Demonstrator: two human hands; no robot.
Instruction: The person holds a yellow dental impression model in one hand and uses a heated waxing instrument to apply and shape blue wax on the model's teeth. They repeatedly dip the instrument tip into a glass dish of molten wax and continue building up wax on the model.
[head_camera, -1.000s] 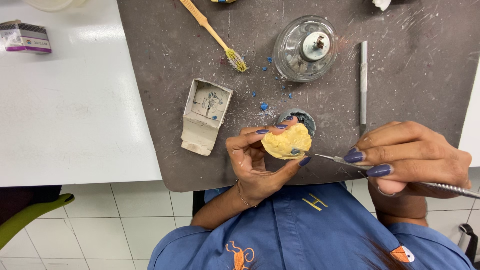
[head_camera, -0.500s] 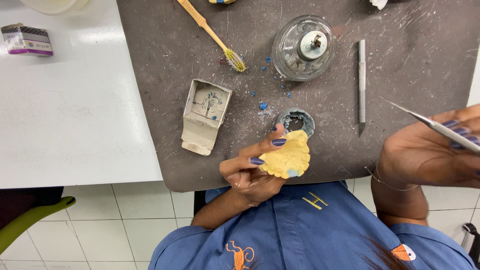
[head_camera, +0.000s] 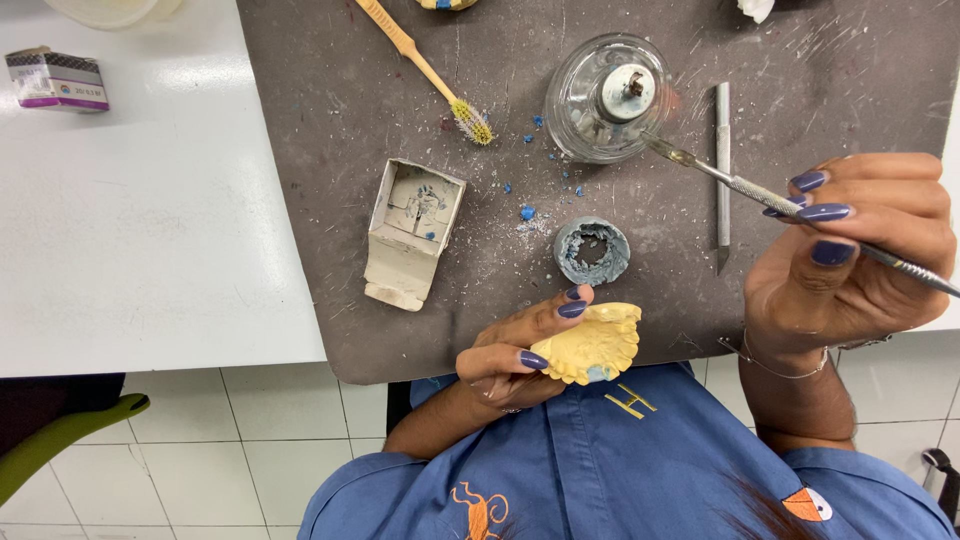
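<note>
Fingers (head_camera: 548, 325) of left hand (head_camera: 510, 360) pinch yellow dental cast (head_camera: 597, 345) along its left edge.

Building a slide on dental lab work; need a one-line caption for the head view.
Left hand holds a yellow dental cast; right hand points a metal instrument at a glass burner.

Shirt: I see a blue short-sleeved work shirt (head_camera: 640, 470) covering my chest and shoulders.
Embroidery: a yellow letter-like mark (head_camera: 630, 402) sits near the collar; orange stitched figures show lower left (head_camera: 478, 508) and lower right (head_camera: 806, 503).
Nails: dark navy polish on my left hand (head_camera: 520, 355) and right hand (head_camera: 850, 260).
Wrist: a thin silver bracelet (head_camera: 765, 362) circles my right wrist.
</note>
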